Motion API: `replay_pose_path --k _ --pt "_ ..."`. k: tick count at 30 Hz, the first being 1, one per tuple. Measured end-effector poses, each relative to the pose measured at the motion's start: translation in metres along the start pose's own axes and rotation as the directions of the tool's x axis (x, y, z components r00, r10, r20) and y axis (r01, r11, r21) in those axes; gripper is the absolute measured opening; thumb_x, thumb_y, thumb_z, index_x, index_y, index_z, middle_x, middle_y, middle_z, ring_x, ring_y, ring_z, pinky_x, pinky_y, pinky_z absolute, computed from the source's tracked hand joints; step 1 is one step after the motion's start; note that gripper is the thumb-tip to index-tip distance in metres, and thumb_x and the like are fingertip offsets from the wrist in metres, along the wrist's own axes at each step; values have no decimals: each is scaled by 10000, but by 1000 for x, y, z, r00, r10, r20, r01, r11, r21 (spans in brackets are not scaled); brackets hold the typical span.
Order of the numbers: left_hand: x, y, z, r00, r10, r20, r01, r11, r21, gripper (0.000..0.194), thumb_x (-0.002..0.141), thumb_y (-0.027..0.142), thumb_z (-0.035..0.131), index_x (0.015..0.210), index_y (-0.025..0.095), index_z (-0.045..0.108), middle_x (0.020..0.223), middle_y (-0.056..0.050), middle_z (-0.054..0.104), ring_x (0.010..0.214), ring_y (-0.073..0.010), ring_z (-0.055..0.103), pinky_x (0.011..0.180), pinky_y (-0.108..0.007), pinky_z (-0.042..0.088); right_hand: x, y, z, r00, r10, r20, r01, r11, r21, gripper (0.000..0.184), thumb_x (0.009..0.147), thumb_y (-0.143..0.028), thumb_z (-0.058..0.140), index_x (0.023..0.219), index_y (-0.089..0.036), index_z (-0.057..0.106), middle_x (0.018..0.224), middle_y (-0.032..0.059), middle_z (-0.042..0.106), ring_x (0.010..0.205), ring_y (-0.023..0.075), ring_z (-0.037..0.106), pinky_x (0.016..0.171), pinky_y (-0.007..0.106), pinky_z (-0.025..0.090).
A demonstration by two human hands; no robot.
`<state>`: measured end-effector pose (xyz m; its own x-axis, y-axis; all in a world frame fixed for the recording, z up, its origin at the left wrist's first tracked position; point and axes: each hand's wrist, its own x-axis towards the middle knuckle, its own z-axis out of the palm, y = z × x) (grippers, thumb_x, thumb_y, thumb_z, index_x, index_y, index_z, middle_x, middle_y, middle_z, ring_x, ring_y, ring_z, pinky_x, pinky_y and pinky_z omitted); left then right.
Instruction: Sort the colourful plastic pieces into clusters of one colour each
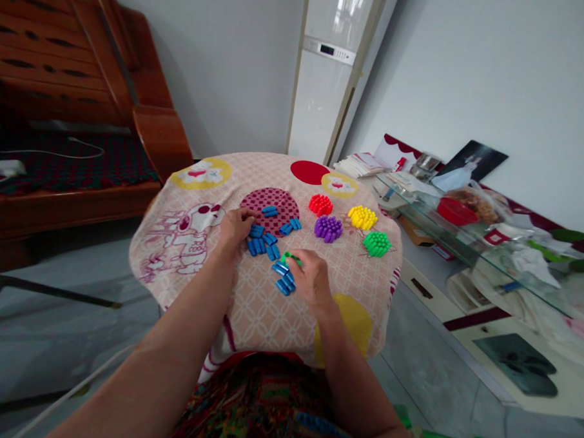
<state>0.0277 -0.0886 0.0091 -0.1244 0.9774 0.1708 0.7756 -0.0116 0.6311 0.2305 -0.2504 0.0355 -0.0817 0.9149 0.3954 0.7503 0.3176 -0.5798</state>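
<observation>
Right hand [311, 275]: the fingers are bent inward, thumb and index finger pinching small green plastic pieces [291, 258] just above the lower group of blue pieces; the green lies directly at the fingertips, partly hidden by them.

Left hand [236, 227]: the fingers are curled and lowered to the tabletop [263, 311], at the left edge of the scattered short, glossy blue cylindrical pieces [256, 246]; whether they are spread or pressed together on something cannot be told (the hand itself blocks the view).

The blue pieces lie flat in small groups between and ahead of the hands; the nearest group sits just beside the right fingertips.

Beyond the right hand stand four compact clusters: red [320, 205], purple [328, 228], yellow [362, 217] and green [377, 243]; all rest on the patterned pink-and-cream cloth [200, 318], apart from the fingers.
</observation>
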Motion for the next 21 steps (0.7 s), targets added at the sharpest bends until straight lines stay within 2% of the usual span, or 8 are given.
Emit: replay_pose_path --k 2,5,8,10,14,17,21 --pt "1 0 1 1000 -2 -4 2 1000 -3 318 858 270 548 1094 243 759 997 -41 772 850 -187 684 713 -246 476 1 21 -19 988 118 -101 -116 993 32 275 936 -300 492 998 -203 742 932 62 752 844 187 672 791 274 496" --pt "2 -1 2 1000 -2 -12 2 1000 -12 313 851 255 561 1088 234 763 986 -49 768 854 -194 687 702 -249 470 0 57 -46 946 257 -196 -265 964 -17 281 879 -314 524 916 -177 766 839 62 754 749 184 663 741 271 493" --pt "2 -2 3 1000 -5 -10 4 1000 -16 315 850 248 559 1088 230 763 993 -51 767 849 -193 686 711 -253 474 -5 84 -64 910 336 -244 -373 920 -125 275 838 -296 541 904 -172 777 863 75 764 778 199 669 750 283 488" --pt "2 -2 2 1000 -3 -6 3 1000 -12 319 853 257 553 1094 232 761 998 -48 767 840 -188 684 716 -252 477 -10 93 -71 887 356 -293 -422 883 -206 289 834 -276 537 951 -167 778 913 96 768 825 214 675 764 294 483" --pt "-1 1 0 1000 -13 1 13 1000 -25 332 849 255 547 1104 230 758 978 -40 769 818 -181 679 701 -244 481 -17 92 -72 866 366 -340 -474 815 -333 273 858 -277 568 1002 -157 767 921 125 762 835 229 671 755 306 462" --pt "-2 3 -1 1000 -13 7 14 999 -47 338 838 240 549 1102 222 759 972 -43 770 813 -181 678 691 -242 481 -16 82 -61 872 390 -295 -484 773 -411 238 872 -324 619 988 -170 758 888 116 751 804 222 657 732 300 442" --pt "-1 1 -1 1000 -1 3 1 999 -49 347 829 238 548 1101 212 763 968 -46 773 797 -179 674 692 -242 479 -12 70 -43 892 380 -246 -452 718 -530 228 868 -301 654 1038 -175 739 970 116 728 909 220 635 762 288 416"
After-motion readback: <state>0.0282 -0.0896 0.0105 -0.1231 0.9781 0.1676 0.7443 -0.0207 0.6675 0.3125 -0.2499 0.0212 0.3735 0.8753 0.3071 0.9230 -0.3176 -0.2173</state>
